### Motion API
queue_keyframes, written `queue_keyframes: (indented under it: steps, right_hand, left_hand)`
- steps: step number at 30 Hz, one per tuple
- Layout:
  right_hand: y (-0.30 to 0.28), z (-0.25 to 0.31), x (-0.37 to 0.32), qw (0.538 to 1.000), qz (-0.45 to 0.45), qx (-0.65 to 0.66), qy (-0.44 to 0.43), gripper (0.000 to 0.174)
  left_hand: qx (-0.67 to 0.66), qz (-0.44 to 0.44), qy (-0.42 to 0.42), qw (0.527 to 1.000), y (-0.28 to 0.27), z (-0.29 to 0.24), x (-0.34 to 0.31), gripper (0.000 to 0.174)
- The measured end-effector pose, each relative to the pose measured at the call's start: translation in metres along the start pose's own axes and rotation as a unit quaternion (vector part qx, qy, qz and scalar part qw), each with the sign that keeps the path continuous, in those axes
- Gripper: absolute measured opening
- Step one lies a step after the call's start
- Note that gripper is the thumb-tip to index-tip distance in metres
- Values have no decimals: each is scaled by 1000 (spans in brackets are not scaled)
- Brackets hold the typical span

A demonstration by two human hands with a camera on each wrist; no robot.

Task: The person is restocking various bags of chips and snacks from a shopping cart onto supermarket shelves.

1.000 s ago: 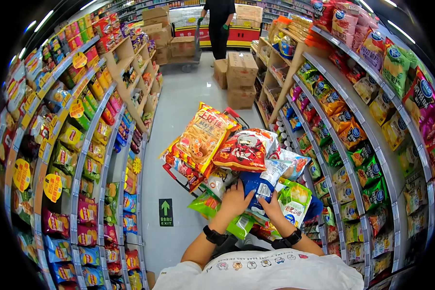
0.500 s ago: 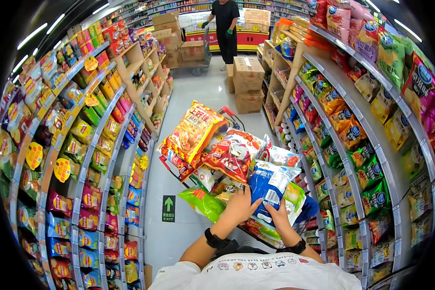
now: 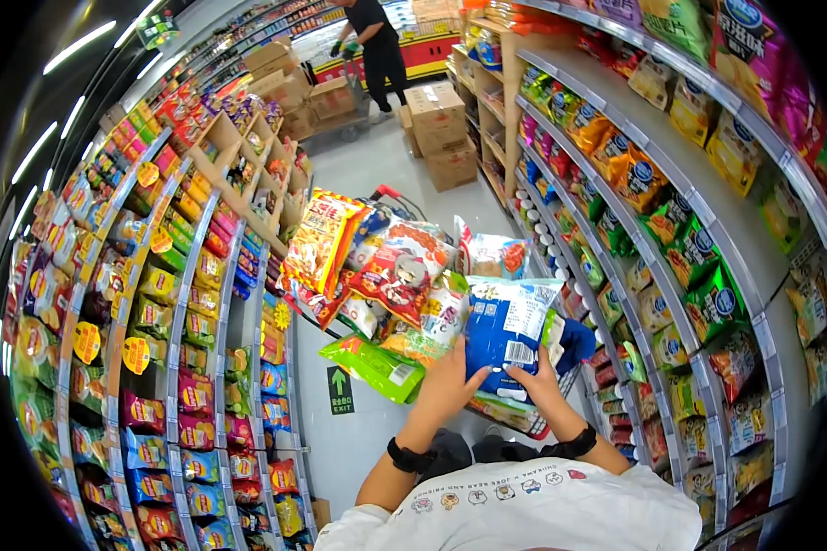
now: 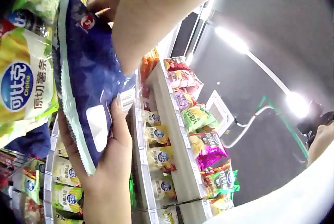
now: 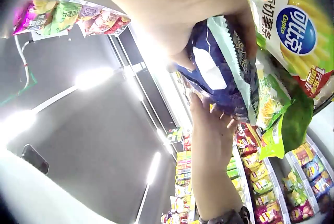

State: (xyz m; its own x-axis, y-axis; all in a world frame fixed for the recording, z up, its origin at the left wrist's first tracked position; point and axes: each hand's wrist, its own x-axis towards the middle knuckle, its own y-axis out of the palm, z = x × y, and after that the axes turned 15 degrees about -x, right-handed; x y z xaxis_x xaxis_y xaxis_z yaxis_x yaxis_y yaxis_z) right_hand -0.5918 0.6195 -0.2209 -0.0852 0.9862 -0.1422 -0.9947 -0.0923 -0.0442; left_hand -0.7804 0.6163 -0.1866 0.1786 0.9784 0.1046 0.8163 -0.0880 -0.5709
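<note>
Both hands hold a blue-and-white snack bag (image 3: 498, 342) over the loaded shopping cart, its barcode side facing up. My left hand (image 3: 441, 386) grips the bag's left edge, thumb on the near end. My right hand (image 3: 539, 386) grips the right side, thumb on top and fingers beneath, as the left wrist view also shows around the dark blue bag (image 4: 86, 62). Close by the left hand lie a green bag (image 3: 374, 369) and a white-and-green bag (image 3: 446, 308). A red bag (image 3: 400, 275) and a yellow-orange bag (image 3: 322, 241) are piled farther forward. A Copico chip bag (image 5: 295, 31) shows beside the right hand.
Snack shelves (image 3: 170, 367) line the left side, and more shelves (image 3: 652, 257) run along the right. Ahead stand stacked cardboard boxes (image 3: 441, 129). A person (image 3: 375, 50) in dark clothes grasps a trolley (image 3: 340, 115) of boxes. The cart's red handle part (image 3: 397, 195) shows at its far end.
The head view has turned and tilted. The blue bag now lies flatter, more of its face showing, with both hands still on it. The person ahead has bent toward the trolley.
</note>
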Motion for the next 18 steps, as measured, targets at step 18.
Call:
queue_keyframes:
  steps: [18]
  right_hand:
    - [25, -2, -100, 994, 93, -30, -51, 84]
  left_hand:
    - [-406, 92, -63, 907, -43, 30, -99, 111]
